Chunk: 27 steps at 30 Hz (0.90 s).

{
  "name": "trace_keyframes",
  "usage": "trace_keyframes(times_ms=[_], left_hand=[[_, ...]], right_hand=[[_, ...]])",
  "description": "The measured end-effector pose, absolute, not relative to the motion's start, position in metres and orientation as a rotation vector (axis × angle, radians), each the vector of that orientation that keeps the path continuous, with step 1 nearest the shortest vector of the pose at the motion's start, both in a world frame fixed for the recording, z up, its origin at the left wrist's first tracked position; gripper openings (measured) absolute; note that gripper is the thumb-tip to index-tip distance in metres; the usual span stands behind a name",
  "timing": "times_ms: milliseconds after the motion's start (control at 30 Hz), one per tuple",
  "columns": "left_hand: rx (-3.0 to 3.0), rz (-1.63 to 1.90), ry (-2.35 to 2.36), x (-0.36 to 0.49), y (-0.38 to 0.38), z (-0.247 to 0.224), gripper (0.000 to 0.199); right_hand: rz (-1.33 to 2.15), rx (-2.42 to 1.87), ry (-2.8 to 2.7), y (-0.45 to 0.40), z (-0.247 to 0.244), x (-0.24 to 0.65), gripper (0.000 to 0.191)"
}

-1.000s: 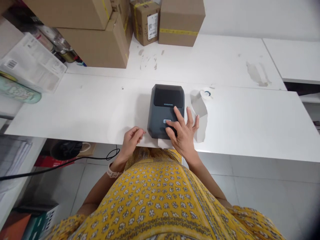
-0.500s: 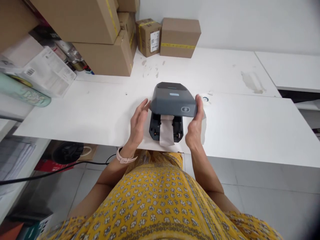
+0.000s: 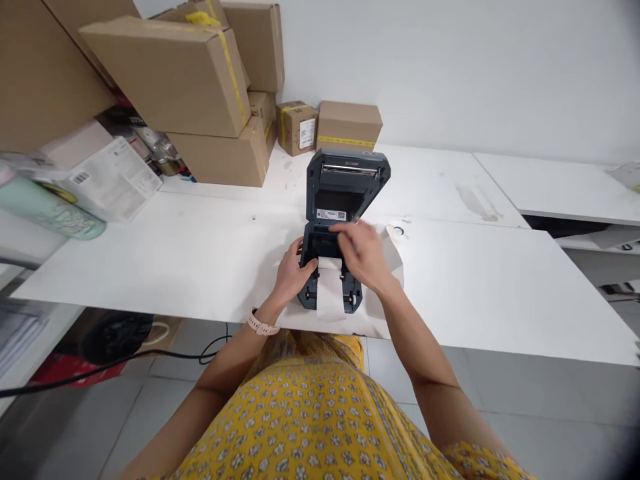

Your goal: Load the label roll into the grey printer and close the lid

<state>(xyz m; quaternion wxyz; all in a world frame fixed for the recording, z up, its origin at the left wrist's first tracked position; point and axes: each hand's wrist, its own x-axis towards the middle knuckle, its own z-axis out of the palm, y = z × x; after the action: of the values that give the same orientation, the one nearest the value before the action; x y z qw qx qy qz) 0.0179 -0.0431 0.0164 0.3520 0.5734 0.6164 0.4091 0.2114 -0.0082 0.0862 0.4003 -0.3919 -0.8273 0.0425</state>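
Note:
A dark grey label printer (image 3: 309, 250) stands on the white table with its lid (image 3: 313, 180) tipped up and back. Inside the base sits a roll, and a white paper strip (image 3: 330, 293) runs from it over the front edge. My left hand (image 3: 293, 270) holds the printer's left side, thumb over the rim and fingers outside. Over the right part of the open base is my right hand (image 3: 367, 257), slightly blurred, index finger stretched toward the hinge and the other fingers loosely bent. Nothing shows in it; whether its fingertips touch the printer I cannot tell.
Cardboard boxes (image 3: 220, 157) are stacked at the back left, with two smaller boxes (image 3: 347, 123) against the wall. A mint-green bottle (image 3: 60, 207) and a white package (image 3: 113, 177) lie at the left. White paper (image 3: 393, 250) lies right of the printer. A black cable (image 3: 165, 352) hangs below the table edge.
The printer's lid has swung from partly raised to standing up and back. My left hand has taken hold of the base's side; my right hand has left the lid and come over the base.

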Motion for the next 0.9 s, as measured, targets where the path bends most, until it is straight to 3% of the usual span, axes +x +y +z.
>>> trace_keyframes(times_ms=[100,200,300,467,667,900], left_hand=[[1.533,1.025,1.653,0.020,-0.039,0.022,0.065],[1.568,0.946,1.713,0.021,-0.037,0.028,0.065],[1.693,0.849,1.751,0.018,-0.037,0.036,0.072],[1.898,0.718,1.729,0.012,-0.035,0.044,0.087],[1.878,0.627,1.811,0.014,-0.035,0.046,0.085],[1.903,0.553,1.778,0.014,-0.037,0.052,0.082]], right_hand=[[0.291,-1.054,-2.595,-0.012,0.066,0.209,0.034],[0.377,-1.087,-2.748,-0.006,0.059,0.208,0.032],[0.501,-1.045,-2.780,0.002,0.061,0.211,0.028],[0.739,-0.934,-2.791,0.022,0.074,0.224,0.042],[1.078,-0.942,-2.747,0.055,0.090,0.237,0.059],[1.151,-0.757,-2.685,0.089,0.116,0.231,0.066]])
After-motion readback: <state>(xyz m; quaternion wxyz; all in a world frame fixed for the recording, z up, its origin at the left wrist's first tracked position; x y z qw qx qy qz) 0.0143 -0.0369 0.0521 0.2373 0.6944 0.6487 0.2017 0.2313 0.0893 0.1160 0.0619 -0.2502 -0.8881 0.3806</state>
